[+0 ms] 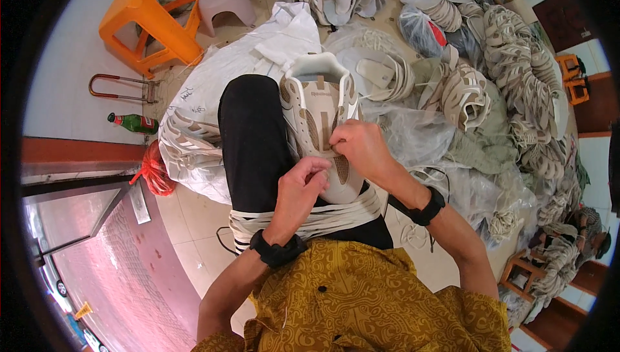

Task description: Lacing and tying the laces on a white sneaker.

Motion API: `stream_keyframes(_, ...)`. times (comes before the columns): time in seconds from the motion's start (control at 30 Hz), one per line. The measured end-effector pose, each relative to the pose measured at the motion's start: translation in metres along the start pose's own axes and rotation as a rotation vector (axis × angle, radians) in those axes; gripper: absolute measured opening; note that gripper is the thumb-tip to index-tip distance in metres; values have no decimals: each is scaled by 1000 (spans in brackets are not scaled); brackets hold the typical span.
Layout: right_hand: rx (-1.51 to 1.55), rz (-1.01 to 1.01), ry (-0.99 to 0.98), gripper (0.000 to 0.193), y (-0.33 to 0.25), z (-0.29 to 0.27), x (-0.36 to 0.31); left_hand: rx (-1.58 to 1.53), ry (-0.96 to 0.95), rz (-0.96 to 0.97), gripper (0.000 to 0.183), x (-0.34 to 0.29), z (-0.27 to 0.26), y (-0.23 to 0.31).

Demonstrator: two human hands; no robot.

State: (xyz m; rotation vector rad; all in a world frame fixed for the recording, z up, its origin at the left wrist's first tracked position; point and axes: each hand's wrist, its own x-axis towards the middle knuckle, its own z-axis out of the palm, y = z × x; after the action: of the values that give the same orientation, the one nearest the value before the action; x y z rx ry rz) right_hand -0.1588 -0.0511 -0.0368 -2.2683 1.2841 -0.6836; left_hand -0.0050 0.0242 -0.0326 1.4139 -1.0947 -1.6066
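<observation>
A beige and white sneaker (318, 103) rests on my lap, its heel pointing away and its toe toward me. At the lower end of its lace opening, my right hand (363, 148) pinches what looks like a pale shoelace. My left hand (302, 181) is closed beside the toe, with its fingertips curled together near the right hand's. Whatever those left fingers hold is too small to make out. Across my thighs lies a bundle of off-white shoelaces (307, 221), just behind the toe.
Left of my black-clad leg, more sneakers (188, 137) lie on a white woven sack (223, 87). An orange stool (152, 22) and a green bottle (134, 123) are farther left. Strung piles of sneakers (520, 61) and clear plastic bags (413, 135) cover the right side.
</observation>
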Motion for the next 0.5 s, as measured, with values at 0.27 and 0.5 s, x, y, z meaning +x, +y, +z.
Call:
stream_keyframes(0.27,520,339,-164,11,-3,3,0,-53,9,27,15,3,0,-2)
stream_keyframes(0.5,278,148,-21,13,-8,2,-2,178,98,115,19,1,-6,13)
